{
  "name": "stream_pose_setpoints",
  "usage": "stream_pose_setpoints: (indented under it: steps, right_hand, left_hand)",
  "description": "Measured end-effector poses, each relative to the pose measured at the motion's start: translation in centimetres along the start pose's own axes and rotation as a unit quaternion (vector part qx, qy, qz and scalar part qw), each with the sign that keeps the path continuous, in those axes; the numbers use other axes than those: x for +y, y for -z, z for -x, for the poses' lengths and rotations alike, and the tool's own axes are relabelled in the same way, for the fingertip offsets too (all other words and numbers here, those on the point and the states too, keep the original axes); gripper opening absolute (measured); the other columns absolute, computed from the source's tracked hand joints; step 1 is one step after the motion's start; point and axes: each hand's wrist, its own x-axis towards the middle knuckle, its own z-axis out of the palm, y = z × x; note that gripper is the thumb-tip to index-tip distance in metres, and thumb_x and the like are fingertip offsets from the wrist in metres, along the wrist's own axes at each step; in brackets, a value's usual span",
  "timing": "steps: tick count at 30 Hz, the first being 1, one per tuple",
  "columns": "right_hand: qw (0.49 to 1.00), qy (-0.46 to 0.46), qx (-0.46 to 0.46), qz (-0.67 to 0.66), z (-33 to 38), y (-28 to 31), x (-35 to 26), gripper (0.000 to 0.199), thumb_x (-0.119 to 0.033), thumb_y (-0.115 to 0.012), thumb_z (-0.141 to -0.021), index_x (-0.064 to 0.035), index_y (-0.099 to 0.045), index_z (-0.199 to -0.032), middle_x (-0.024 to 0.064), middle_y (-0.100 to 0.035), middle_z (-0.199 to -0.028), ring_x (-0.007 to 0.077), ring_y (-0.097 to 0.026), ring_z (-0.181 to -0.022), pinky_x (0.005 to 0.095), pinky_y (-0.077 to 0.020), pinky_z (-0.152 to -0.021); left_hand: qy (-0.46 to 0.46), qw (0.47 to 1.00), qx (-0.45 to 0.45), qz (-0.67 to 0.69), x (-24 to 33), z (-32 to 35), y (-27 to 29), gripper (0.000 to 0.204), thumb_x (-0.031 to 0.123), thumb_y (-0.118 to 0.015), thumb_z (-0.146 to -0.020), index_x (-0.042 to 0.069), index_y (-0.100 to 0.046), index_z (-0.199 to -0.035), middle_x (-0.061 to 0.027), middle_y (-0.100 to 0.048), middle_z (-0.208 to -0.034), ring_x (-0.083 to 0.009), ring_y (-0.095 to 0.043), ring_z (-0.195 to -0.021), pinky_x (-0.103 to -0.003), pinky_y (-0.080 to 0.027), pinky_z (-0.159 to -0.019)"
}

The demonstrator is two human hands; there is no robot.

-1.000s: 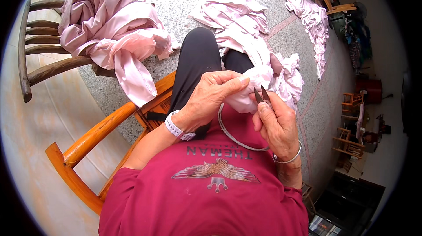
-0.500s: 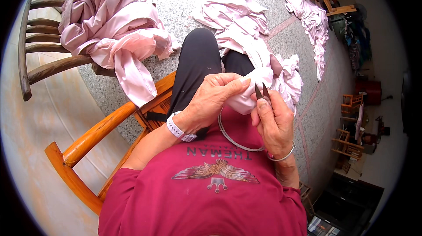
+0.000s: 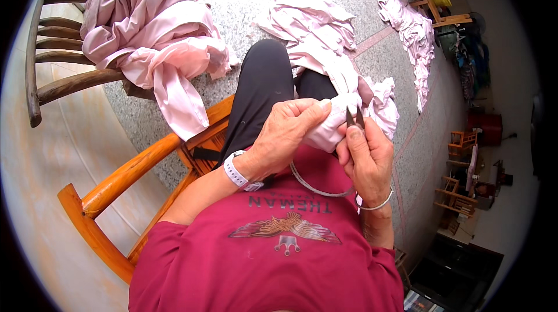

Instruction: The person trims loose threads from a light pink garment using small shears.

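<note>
My left hand (image 3: 286, 135) pinches a fold of pale pink cloth (image 3: 331, 123) that lies over my lap. My right hand (image 3: 366, 158) holds small thread snips (image 3: 355, 117), blades pointing up and touching the cloth beside my left fingertips. The cloth runs on over my knees to the floor. A grey cord (image 3: 317, 187) loops below both hands. A white band sits on my left wrist, a silver bangle on my right.
An orange wooden chair (image 3: 125, 175) carries me. A darker wooden chair (image 3: 55, 59) at the left bears a heap of pink garments (image 3: 148, 39). More pink garments (image 3: 314, 24) lie on the speckled floor ahead, and others (image 3: 412, 27) near small chairs at the back right.
My hands have stayed close together on the cloth. The snips have shifted slightly against the fold; the rest is the same.
</note>
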Motion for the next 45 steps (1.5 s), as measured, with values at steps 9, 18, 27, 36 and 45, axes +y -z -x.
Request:
stream_pose_setpoints:
  steps: [9, 18, 27, 36, 45]
  right_hand:
    - [0.993, -0.006, -0.045, 0.108, 0.6, 0.4, -0.9, 0.02, -0.008, -0.05, -0.101, 0.0032, -0.063, -0.11, 0.0021, -0.055, -0.06, 0.0078, -0.05, -0.053, 0.026, -0.0385, -0.05]
    - [0.993, -0.03, -0.057, 0.104, 0.6, 0.5, -1.3, 0.021, -0.008, -0.05, -0.101, 0.0028, -0.063, -0.113, 0.0017, -0.054, -0.062, 0.0075, -0.049, -0.055, 0.026, -0.0393, -0.051]
    - [0.993, -0.011, -0.053, 0.104, 0.3, 0.4, -0.7, 0.018, -0.008, -0.05, -0.101, 0.0026, -0.063, -0.108, 0.0014, -0.055, -0.062, 0.0071, -0.049, -0.055, 0.0252, -0.0386, -0.051]
    - [0.993, 0.062, 0.008, 0.097, 0.1, -0.7, 0.8, 0.016, -0.011, -0.052, -0.102, 0.001, -0.06, -0.096, 0.0017, -0.055, -0.06, 0.0079, -0.051, -0.053, 0.0265, -0.0398, -0.049]
    - [0.997, 0.043, 0.051, -0.036, -1.7, -0.5, 1.9, 0.02, -0.016, -0.051, -0.104, -0.0027, -0.059, -0.091, -0.0028, -0.052, -0.061, 0.0024, -0.041, -0.051, 0.0207, -0.03, -0.044]
  left_hand:
    - [-0.019, 1.0, -0.018, -0.003, -0.1, 0.0, 0.4, 0.028, 0.024, -0.058, -0.101, -0.001, -0.068, -0.102, -0.0059, -0.07, -0.09, -0.009, -0.065, -0.078, -0.024, -0.053, -0.071]
    - [-0.016, 1.0, -0.011, -0.018, 0.2, 0.1, 0.2, 0.027, 0.023, -0.058, -0.101, -0.003, -0.068, -0.104, -0.0079, -0.071, -0.093, -0.011, -0.067, -0.08, -0.025, -0.054, -0.074]
    - [-0.014, 1.0, -0.024, -0.005, 0.0, -0.1, 0.5, 0.028, 0.025, -0.058, -0.101, -0.002, -0.068, -0.103, -0.0075, -0.071, -0.091, -0.0109, -0.067, -0.079, -0.025, -0.055, -0.073]
    - [0.003, 0.996, -0.069, 0.057, 0.0, 0.2, 0.0, 0.029, 0.027, -0.057, -0.102, 0.0, -0.068, -0.102, -0.0066, -0.071, -0.089, -0.0113, -0.067, -0.077, -0.025, -0.054, -0.071]
    - [-0.032, 0.999, -0.034, -0.008, -0.5, 0.0, -0.2, 0.024, 0.024, -0.058, -0.102, 0.002, -0.064, -0.106, 0.0008, -0.065, -0.095, -0.0033, -0.057, -0.085, -0.021, -0.049, -0.075]
